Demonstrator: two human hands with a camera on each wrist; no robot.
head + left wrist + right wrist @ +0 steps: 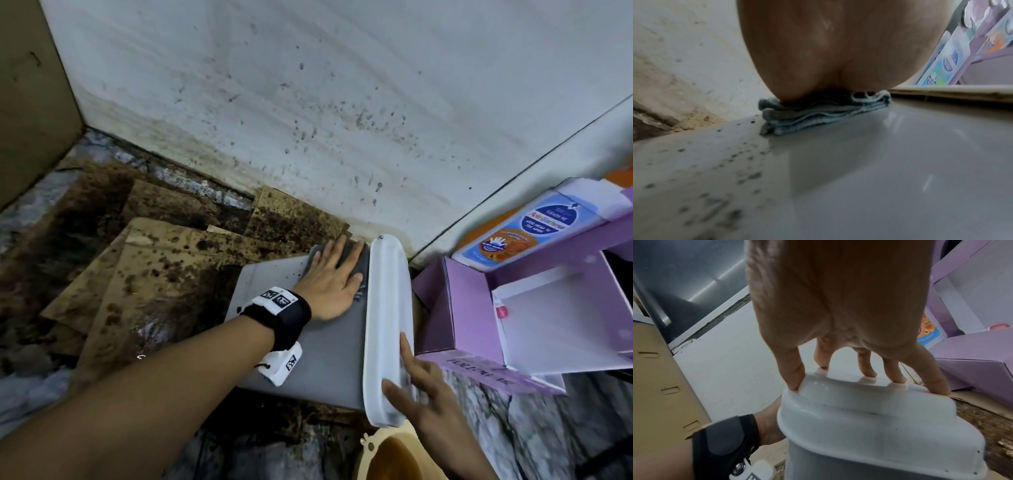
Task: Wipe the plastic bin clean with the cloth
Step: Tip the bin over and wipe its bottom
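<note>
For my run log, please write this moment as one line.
wiping | left hand presses cloth on bin side | right hand grips white lid | specks beside cloth

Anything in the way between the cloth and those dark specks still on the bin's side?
Nothing visible. The folded blue-grey cloth lies flat on the grey plastic bin under the left hand; the dark specks start right beside it on bare plastic.
</note>
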